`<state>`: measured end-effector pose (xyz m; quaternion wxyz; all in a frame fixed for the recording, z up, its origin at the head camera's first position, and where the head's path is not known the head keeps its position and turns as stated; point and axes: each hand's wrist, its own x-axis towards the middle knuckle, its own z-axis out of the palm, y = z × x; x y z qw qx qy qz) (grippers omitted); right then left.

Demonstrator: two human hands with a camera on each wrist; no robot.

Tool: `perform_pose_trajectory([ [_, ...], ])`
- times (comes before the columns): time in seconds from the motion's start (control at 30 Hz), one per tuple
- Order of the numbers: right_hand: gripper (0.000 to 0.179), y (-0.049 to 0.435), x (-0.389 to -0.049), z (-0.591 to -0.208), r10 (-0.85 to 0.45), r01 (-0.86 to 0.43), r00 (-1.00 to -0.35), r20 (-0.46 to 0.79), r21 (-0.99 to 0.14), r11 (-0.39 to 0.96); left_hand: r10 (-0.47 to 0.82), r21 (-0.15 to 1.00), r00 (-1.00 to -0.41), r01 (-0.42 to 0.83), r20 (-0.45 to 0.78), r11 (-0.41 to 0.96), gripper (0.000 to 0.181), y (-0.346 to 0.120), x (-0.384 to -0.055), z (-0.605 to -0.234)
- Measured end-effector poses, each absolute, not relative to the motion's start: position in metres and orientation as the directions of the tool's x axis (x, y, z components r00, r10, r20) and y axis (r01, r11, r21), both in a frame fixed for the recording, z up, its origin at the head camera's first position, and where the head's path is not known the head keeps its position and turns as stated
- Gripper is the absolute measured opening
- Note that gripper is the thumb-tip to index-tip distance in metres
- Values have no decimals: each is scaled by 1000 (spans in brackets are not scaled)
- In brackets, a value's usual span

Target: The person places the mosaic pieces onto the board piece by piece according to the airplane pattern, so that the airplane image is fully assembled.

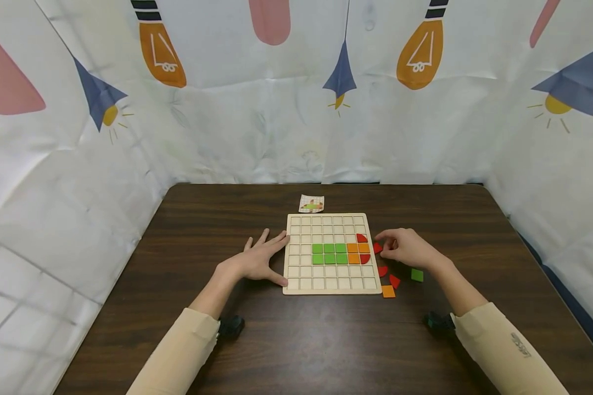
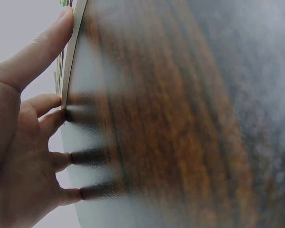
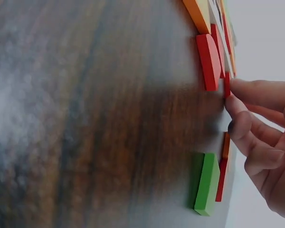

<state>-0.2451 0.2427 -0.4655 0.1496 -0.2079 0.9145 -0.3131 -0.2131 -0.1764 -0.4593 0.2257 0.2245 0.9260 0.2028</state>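
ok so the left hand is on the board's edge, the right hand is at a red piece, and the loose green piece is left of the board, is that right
The green piece is right of the board, not left; the head view shows it. The left hand is on the board's edge and the right hand at a red piece, as you say.

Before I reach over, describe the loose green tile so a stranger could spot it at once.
On the dark brown table, find the pale gridded board, then look to its right. The green tile lies between the board and right forearm. It alone is green; the other loose pieces in view are red or orange.
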Motion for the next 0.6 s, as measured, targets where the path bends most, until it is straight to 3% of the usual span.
perform_pose_trajectory([
  [0.6,20,240,-245,-466,-464,-344,-878,-113,-525,779,509,469,-797,330,-327,819,116,-177,-214,-462],
])
